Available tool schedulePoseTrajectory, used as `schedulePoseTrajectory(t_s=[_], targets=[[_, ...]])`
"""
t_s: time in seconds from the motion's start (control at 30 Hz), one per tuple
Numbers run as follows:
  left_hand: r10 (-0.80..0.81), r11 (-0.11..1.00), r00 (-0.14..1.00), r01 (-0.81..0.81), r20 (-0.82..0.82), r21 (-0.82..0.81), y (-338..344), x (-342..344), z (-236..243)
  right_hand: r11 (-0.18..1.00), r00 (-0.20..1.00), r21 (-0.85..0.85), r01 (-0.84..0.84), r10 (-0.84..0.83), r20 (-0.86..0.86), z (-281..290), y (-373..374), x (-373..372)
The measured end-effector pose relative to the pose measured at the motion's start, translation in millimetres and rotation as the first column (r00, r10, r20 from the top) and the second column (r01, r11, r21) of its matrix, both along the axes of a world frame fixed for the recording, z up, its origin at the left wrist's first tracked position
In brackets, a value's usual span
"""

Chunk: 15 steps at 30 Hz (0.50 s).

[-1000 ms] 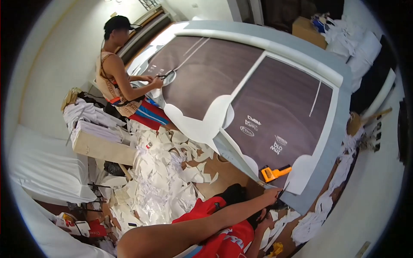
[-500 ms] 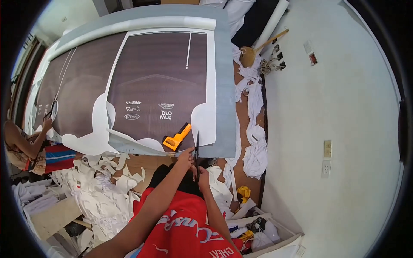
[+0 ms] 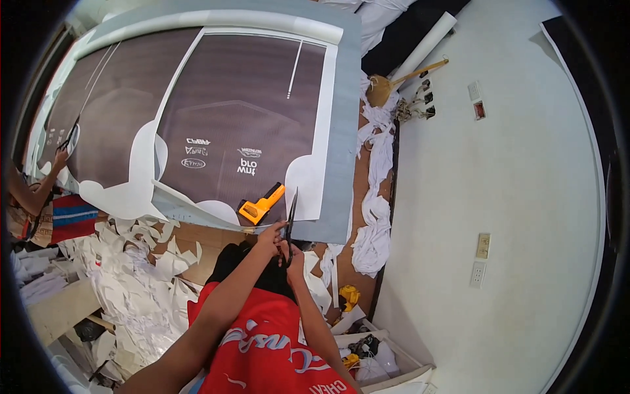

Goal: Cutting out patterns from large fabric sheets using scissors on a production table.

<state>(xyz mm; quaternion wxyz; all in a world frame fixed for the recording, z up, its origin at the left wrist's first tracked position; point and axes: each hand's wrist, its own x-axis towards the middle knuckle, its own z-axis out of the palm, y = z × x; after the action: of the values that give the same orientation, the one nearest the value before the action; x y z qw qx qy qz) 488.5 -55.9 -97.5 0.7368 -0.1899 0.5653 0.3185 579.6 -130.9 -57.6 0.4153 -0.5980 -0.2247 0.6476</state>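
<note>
My right hand (image 3: 294, 259) is closed round the handles of black-handled scissors (image 3: 289, 226) at the near edge of the table. Their blades point away from me, over the white lower corner of a large printed sheet (image 3: 223, 131) with dark brown panels and white borders. My left hand (image 3: 269, 238) is beside the scissors, its index finger stretched toward the blades and its other fingers partly hidden. No sheet edge shows clearly in it. Just left of the blades, a yellow and black handheld tool (image 3: 261, 205) lies on the sheet.
A co-worker's hand (image 3: 60, 157) works with scissors (image 3: 68, 138) at the table's far left. A white roll (image 3: 216, 18) lies along the far side. Paper scraps (image 3: 151, 308) cover the floor at left; white cloth (image 3: 372, 236) lies between the table (image 3: 346, 118) and wall (image 3: 512, 184).
The whole view has shifted. My hands and the scissors have moved forward, and the blade tips reach farther over the sheet's white corner. The yellow tool stays in place on the sheet.
</note>
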Motion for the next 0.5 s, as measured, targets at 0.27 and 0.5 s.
schedulePoseTrajectory(t_s=[0.27, 0.5], targets=[[-0.153, 0.937, 0.864, 0.281, -0.481, 0.207, -18, -24, 7, 1.0, 0.996, -0.025, 0.019, -0.017, 0.092, 0, 21, -9], [0.267, 0.076, -0.025, 0.997, -0.963, -0.005, -8, -47, 74, 0.993, 0.983, 0.015, 0.12, -0.121, 0.138, 1, 27, -27]])
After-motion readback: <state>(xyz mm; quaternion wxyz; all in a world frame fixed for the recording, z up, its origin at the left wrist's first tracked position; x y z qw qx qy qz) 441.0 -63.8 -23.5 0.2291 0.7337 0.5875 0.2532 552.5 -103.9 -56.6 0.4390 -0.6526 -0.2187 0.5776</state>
